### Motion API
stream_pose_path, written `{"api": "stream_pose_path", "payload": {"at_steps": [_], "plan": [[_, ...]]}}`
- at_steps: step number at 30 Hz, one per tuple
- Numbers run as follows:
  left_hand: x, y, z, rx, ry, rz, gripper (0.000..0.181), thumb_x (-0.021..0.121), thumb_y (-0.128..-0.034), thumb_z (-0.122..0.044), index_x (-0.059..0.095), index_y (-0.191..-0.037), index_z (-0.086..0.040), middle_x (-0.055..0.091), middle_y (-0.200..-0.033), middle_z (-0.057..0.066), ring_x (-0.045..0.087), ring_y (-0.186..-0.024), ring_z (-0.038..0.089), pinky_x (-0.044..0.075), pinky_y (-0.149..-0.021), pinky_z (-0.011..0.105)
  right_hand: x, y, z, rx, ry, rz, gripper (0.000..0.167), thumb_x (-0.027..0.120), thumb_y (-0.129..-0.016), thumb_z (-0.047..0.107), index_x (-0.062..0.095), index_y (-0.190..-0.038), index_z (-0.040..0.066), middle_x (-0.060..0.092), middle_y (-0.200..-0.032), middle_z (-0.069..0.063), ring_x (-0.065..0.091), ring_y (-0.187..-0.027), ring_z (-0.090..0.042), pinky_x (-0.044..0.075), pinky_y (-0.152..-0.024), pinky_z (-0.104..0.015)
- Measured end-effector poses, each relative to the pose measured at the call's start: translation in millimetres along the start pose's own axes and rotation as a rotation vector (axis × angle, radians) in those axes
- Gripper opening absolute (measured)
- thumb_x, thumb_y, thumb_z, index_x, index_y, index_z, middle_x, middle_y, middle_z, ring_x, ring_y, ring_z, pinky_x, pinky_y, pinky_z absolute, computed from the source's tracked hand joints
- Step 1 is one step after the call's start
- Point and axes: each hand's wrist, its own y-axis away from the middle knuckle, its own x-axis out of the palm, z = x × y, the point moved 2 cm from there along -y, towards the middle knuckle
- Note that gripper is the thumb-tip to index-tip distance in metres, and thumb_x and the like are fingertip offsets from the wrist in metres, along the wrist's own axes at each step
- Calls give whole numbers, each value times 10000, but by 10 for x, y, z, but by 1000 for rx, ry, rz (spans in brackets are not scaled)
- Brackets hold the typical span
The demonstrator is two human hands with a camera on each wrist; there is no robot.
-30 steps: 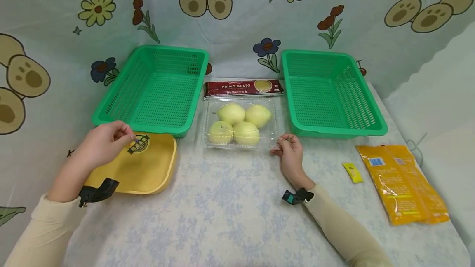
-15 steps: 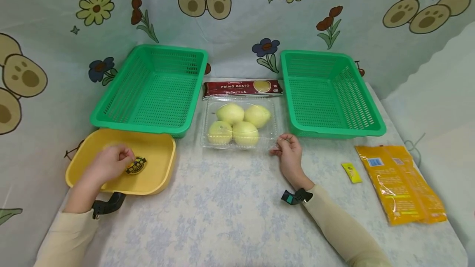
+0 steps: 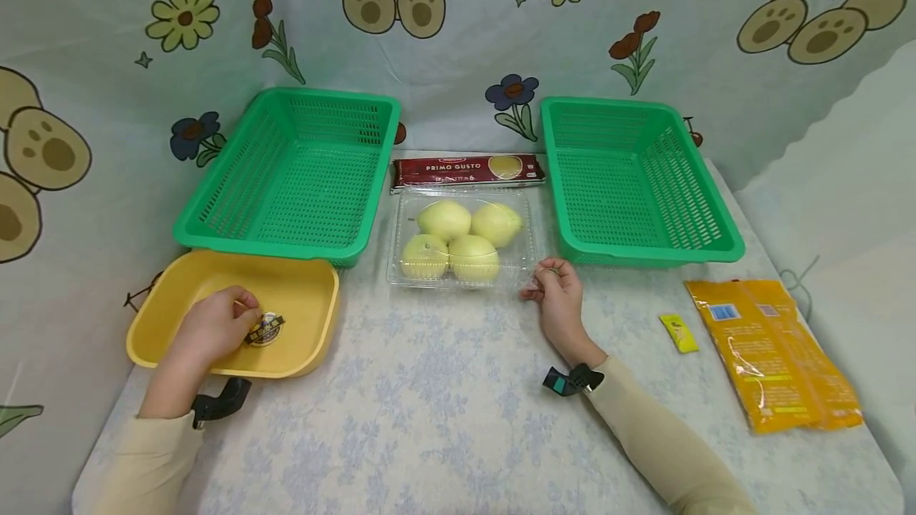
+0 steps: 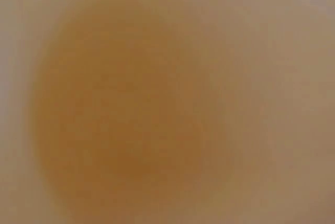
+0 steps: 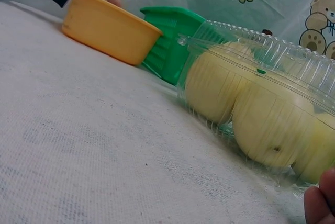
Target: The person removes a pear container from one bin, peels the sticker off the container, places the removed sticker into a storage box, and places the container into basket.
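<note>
In the head view my left hand [image 3: 218, 328] reaches into a yellow plastic basin [image 3: 327, 324]. Its thumb and fingers pinch a small packet [image 3: 268, 329] with a round dark-and-gold print, low over the basin floor. At the near right corner of a clear plastic clamshell box [image 3: 518, 257], my right hand [image 3: 560, 298] pinches the edge. Pale yellow-green pears [image 3: 474, 258] lie inside that box, which the right wrist view shows from the side. Fingertips [image 5: 318, 203] of the right hand appear there at the lower right. The left wrist view is only a blur.
Two green baskets stand at the back, one left [image 3: 286, 249] and one right [image 3: 651, 254]. Between them lies a dark red spaghetti packet [image 3: 468, 171]. A small yellow packet [image 3: 678, 333] and a large orange bag [image 3: 773, 356] lie at the right.
My left hand has come down and toward me into the yellow basin, carrying the printed packet along. The right hand stays at the box corner.
</note>
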Motion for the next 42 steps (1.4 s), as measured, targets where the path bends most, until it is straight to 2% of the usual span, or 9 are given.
{"api": "stream_pose_path", "payload": {"at_steps": [5, 10, 13, 16, 23, 26, 30, 37, 42], "plan": [[13, 13, 16, -14, 1, -33, 279, 595, -992, -199, 614, -1112, 52, 671, -929, 219, 601, -807, 314, 413, -672, 322, -6, -11, -5, 33, 13, 5, 85, 444, -988, 12, 490, -1033, 67, 488, -747, 26, 596, -573, -99, 573, -592, -246], [0, 34, 9, -4, 27, -77, 318, 590, -997, -227, 614, -1158, 46, 668, -923, 205, 591, -785, 285, 402, -654, 299, -18, -60, 31, 139, 44, 24, 105, 426, -1010, 63, 489, -1095, 61, 434, -750, 29, 580, -597, -98, 577, -625, -254], [-22, 54, 13, 2, 52, -72, 374, 581, -1016, -282, 601, -1201, 43, 675, -960, 219, 596, -807, 288, 408, -654, 293, -11, -104, 67, 210, 58, 57, 69, 431, -1032, 119, 466, -1000, 69, 402, -756, 33, 561, -616, -94, 578, -648, -267], [-43, 76, 7, -1, 72, -58, 423, 562, -1034, -342, 589, -1232, 31, 674, -1021, 249, 607, -858, 319, 411, -665, 296, -1, -141, 97, 264, 64, 83, 218, 437, -1057, 170, 386, -862, 86, 377, -755, 25, 547, -631, -100, 578, -656, -281], [-58, 123, -20, 5, 105, -66, 428, 549, -1044, -362, 604, -1236, 17, 670, -1072, 267, 604, -879, 319, 414, -668, 301, 16, -192, 168, 324, 75, 156, 291, 404, -1093, 176, 398, -808, 117, 396, -680, 36, 506, -595, -80, 565, -651, -266], [-69, 147, -44, 16, 123, -84, 425, 549, -1044, -368, 613, -1231, 8, 664, -1090, 245, 599, -899, 304, 420, -678, 294, 57, -193, 216, 262, 73, 187, 332, 396, -1083, 117, 437, -754, 120, 405, -638, 58, 433, -564, -51, 472, -594, -200], [-97, 193, -81, 34, 146, -124, 413, 557, -1042, -368, 628, -1217, 0, 659, -1085, 197, 572, -894, 258, 423, -669, 258, 175, -168, 290, 109, 73, 213, 369, 395, -1062, 72, 466, -706, 137, 403, -607, 75, 363, -527, -43, 332, -531, -176], [-106, 267, -88, 54, 147, -190, 346, 593, -1030, -305, 652, -1180, 0, 659, -1014, 151, 507, -835, 185, 401, -654, 215, 308, -136, 420, -40, 52, 172, 372, 396, -1055, 33, 475, -702, 123, 479, -617, 63, 414, -535, -49, 340, -506, -172], [-120, 315, -45, 48, 149, -210, 350, 591, -1032, -295, 647, -1194, 11, 661, -1031, 171, 521, -856, 188, 395, -666, 192, 416, -176, 623, -127, -24, 138, 369, 396, -1037, 8, 481, -695, 118, 504, -605, 55, 443, -527, -50, 322, -483, -166]]}}
